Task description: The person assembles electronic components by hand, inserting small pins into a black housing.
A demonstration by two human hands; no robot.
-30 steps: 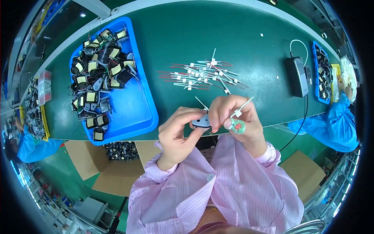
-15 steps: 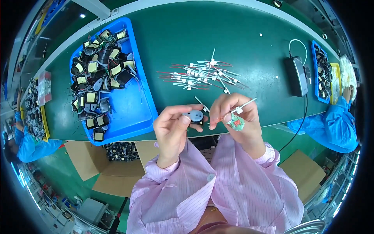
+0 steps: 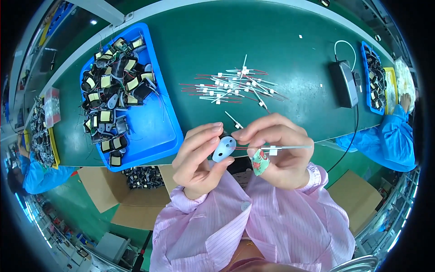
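Note:
My left hand (image 3: 197, 161) pinches a small pale-blue oval plastic part with dark holes (image 3: 223, 150); a black piece shows behind it. Close beside it, my right hand (image 3: 287, 156) grips a thin wire lead with a white tag and grey sleeve (image 3: 292, 147). Its red wire ends reach over the oval part's face, near a hole; whether they are inside cannot be told. A green patterned wrap (image 3: 261, 162) covers my right thumb. Just beyond my hands lies a single tagged lead (image 3: 234, 120), with a pile of similar leads (image 3: 231, 85) farther off.
At left stands a blue tray (image 3: 156, 127) heaped with black and grey wired parts. A black adapter-like box (image 3: 343, 85) with cables sits at right, near another blue tray (image 3: 364, 68). Open cardboard boxes (image 3: 136, 215) stand below the table. Blue-sleeved people (image 3: 394, 140) work on both sides.
The oval part has turned so its holed face tilts upright. My right hand has come closer to it, bringing the lead level with its red ends at the part.

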